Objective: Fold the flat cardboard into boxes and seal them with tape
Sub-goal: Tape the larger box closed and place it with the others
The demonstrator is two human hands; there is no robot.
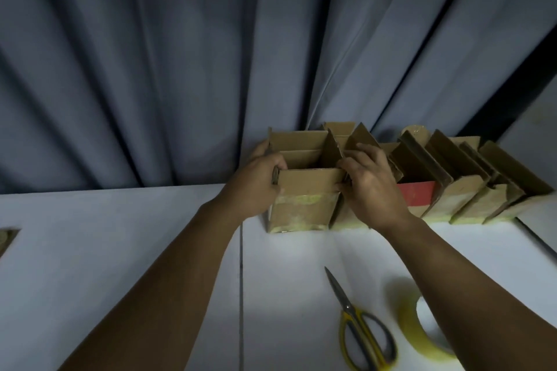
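Head view. Spotter: where is the cardboard box (304, 190) sitting?

Recorder: It is standing upright at the far edge of the white desk (120, 235), right against the grey curtain (150, 54). Its top is gaping open and its flaps are sticking up. A strip of yellowish tape (304, 199) is running across its near face.

Spotter: Hands?

Recorder: The left hand (256, 181) is gripping the box's upper left edge, with the fingers curling over the left flap and the thumb pressing at the near-left corner. The right hand (370, 187) is gripping the right side, its fingers curling round the right flap.

Spotter: Neighbours?

Recorder: A row of open boxes (470, 190) is running rightward along the same far edge. They are packed side by side with their flaps leaning. One of them, the red-sided box (417, 193), is showing just past the right hand.

Spotter: Tools?

Recorder: Yellow-handled scissors (361, 328) are lying near the near edge, blades together and tip pointing away. A tape roll (413, 328) is sitting just beside them to the right. It is blurred, and the right forearm is partly hiding it.
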